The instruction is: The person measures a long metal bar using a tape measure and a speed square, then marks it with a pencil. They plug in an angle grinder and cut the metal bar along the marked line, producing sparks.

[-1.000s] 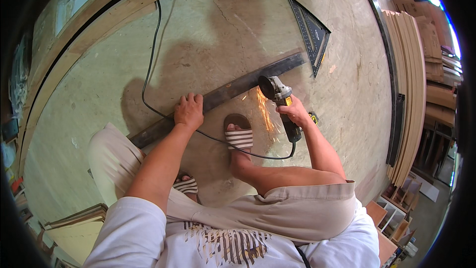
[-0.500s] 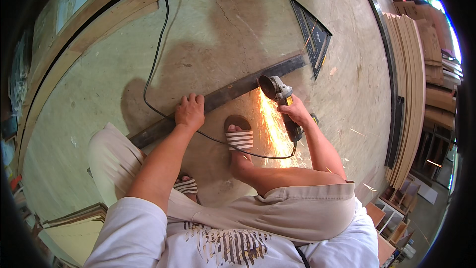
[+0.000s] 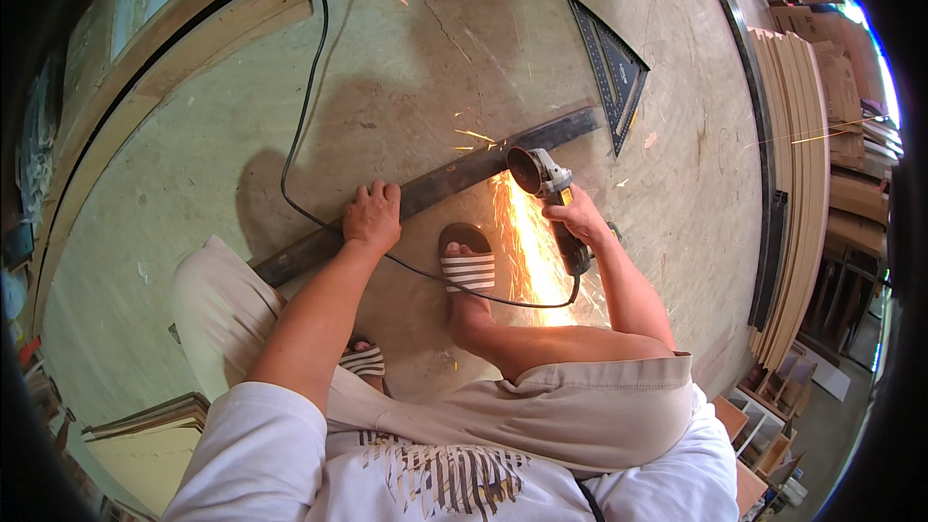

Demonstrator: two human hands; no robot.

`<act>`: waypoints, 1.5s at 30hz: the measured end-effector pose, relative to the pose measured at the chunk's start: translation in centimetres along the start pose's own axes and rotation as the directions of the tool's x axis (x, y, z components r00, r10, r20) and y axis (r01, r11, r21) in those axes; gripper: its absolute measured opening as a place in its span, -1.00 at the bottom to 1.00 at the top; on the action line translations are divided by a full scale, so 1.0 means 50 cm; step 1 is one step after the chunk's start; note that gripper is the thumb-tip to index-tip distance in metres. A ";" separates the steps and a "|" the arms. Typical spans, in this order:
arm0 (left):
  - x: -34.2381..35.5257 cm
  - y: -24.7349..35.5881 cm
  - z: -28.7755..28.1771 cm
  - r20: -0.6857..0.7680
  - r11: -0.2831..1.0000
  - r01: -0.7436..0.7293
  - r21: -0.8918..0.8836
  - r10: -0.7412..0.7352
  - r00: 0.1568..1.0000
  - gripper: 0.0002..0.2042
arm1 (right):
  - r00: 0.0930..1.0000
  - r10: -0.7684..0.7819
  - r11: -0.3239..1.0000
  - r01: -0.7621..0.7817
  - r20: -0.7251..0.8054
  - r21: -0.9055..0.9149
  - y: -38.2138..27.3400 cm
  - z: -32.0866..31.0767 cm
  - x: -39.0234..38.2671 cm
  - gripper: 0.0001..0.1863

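Resting half-spread left-hand fingers (image 3: 363, 195) on scuffed metal bar (image 3: 454, 170), curling right hand (image 3: 581, 218) around round-disc grinder (image 3: 556, 184), throwing denser sparks (image 3: 525, 246) than earlier.

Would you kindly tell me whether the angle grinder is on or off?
The angle grinder is on: bright sparks stream from where its head meets the metal bar.

The head camera looks steeply down from above the wearer's shirt (image 3: 253, 445), on the near side of the metal bar (image 3: 435, 188), and takes in (bent at the rim) the floor (image 3: 358, 68) beyond the bar.
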State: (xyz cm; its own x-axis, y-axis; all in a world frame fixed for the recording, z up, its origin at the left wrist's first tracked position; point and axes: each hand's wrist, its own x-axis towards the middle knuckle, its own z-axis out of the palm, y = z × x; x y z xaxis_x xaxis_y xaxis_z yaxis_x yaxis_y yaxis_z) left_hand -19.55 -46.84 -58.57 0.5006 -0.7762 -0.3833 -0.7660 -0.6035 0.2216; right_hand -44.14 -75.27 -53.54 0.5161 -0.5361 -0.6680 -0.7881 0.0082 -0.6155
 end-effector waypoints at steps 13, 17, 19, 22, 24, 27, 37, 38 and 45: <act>0.000 0.006 -0.012 0.032 1.000 -0.001 0.002 0.001 0.999 -0.73 | 0.997 -0.078 0.996 0.078 -0.016 0.032 -0.002 -0.002 0.001 -0.52; 0.004 -0.005 0.010 0.011 1.000 0.008 0.018 -0.009 1.000 -0.66 | 0.999 -0.041 0.997 0.039 0.025 0.072 -0.038 0.004 -0.004 -0.47; 0.006 -0.006 0.018 -0.009 1.000 0.012 0.029 -0.012 1.000 -0.49 | 1.000 0.003 1.000 -0.002 0.009 -0.029 -0.044 0.000 0.000 -0.47; 0.004 -0.003 0.010 -0.007 0.999 0.015 0.029 -0.014 1.000 -0.49 | 1.000 0.001 0.998 0.000 0.007 -0.062 -0.047 -0.003 0.001 -0.47; -0.002 0.000 -0.009 0.007 1.000 0.009 0.011 -0.009 1.000 -0.64 | 0.999 -0.031 0.999 0.031 0.014 -0.011 -0.057 0.002 -0.013 -0.48; -0.001 0.006 -0.012 0.004 1.000 -0.007 -0.005 0.007 1.000 -0.69 | 0.996 -0.083 0.992 0.085 -0.019 0.092 -0.027 0.003 -0.009 -0.54; 0.000 0.002 -0.008 0.031 1.000 0.016 0.002 -0.016 0.999 -0.58 | 0.999 -0.046 0.999 0.046 0.008 -0.009 -0.005 -0.005 0.018 -0.46; 0.002 0.003 -0.008 0.025 1.000 0.011 0.001 -0.011 1.000 -0.58 | 0.999 -0.045 0.999 0.044 0.019 0.031 0.006 -0.006 0.023 -0.45; 0.004 -0.008 0.002 0.018 0.999 0.024 0.024 -0.024 1.000 -0.57 | 0.998 0.031 0.998 -0.034 0.046 0.049 -0.043 -0.004 0.022 -0.54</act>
State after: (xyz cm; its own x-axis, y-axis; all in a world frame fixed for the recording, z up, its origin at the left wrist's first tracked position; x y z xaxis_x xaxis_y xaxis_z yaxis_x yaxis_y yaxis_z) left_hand -19.17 -46.73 -58.81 0.5118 -0.7579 -0.4046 -0.7632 -0.6173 0.1909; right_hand -41.96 -76.05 -52.87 0.5060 -0.4963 -0.7055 -0.7877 0.0673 -0.6123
